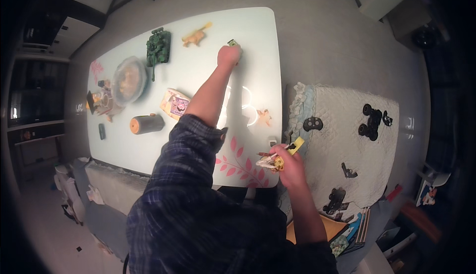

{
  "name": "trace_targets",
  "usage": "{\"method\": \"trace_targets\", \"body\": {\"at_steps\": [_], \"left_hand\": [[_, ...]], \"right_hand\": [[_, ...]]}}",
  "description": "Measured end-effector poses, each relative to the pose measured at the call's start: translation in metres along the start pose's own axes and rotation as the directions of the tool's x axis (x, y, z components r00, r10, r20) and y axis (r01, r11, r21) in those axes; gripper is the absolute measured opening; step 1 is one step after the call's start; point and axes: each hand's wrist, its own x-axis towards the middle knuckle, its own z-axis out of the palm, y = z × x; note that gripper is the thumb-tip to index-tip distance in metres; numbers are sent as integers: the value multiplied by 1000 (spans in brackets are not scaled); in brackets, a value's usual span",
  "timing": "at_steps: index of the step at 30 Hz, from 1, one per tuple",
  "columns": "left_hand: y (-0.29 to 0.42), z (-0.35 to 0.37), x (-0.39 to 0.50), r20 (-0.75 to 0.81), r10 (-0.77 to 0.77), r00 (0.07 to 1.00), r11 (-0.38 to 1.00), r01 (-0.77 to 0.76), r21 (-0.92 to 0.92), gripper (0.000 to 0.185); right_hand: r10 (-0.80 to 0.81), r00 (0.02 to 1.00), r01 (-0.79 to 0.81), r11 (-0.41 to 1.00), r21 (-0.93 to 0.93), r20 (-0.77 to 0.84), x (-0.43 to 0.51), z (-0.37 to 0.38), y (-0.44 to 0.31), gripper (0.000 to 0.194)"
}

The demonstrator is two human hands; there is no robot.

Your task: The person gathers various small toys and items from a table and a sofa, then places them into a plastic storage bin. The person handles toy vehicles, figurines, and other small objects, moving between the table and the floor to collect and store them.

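Note:
My left hand [228, 55] is stretched over the far right part of the white table [256, 25]. Its fingers are closed around a small green toy [232, 43], most of which they hide. Close to the table's near right corner, my right hand [292, 166] grips several small toys together. Among them are a yellow piece [296, 145], a white figure [265, 161] and a rounder yellow toy [278, 163]. An orange animal figure [194, 38] with a yellow rod lies left of my left hand. Beyond my right hand is a pale orange figure [264, 117].
On the table are a green toy tank [158, 47], a translucent plastic bowl [129, 79], a printed packet [176, 104] and a grey cylinder [150, 124]. To the right, a white quilted cover [334, 140] bears a black game controller [312, 124], a black toy car [372, 121] and a toy revolver [349, 170].

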Motion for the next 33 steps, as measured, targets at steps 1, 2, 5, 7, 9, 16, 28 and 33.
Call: {"method": "trace_targets", "body": {"at_steps": [1,2,5,7,9,16,28,33], "left_hand": [[0,4,11,-40,-50,998,989,55,136,49],[-1,9,20,-92,-13,996,976,32,214,47],[3,16,40,-89,85,992,890,-36,455,45],[13,11,50,80,96,992,809,-124,575,47],[19,-1,52,242,14,970,850,-139,508,45],[-2,-94,38,-307,133,942,932,-13,363,43],[-40,-141,96,-28,-117,993,821,113,560,62],[-72,-128,98,-181,128,975,818,0,576,60]], "right_hand": [[14,1000,-15,999,-33,-15,7,2,-1,17],[32,999,-35,996,-79,-33,14,3,-1,17],[47,999,-47,995,-92,-2,30,10,-3,16],[40,999,-38,998,-57,28,38,17,-6,16],[49,998,-45,996,-78,49,41,26,-10,15],[73,993,-66,995,-79,88,42,47,-31,14],[69,991,-49,985,-163,117,52,63,-37,19],[3,995,5,997,-71,100,46,61,-31,18]]}}
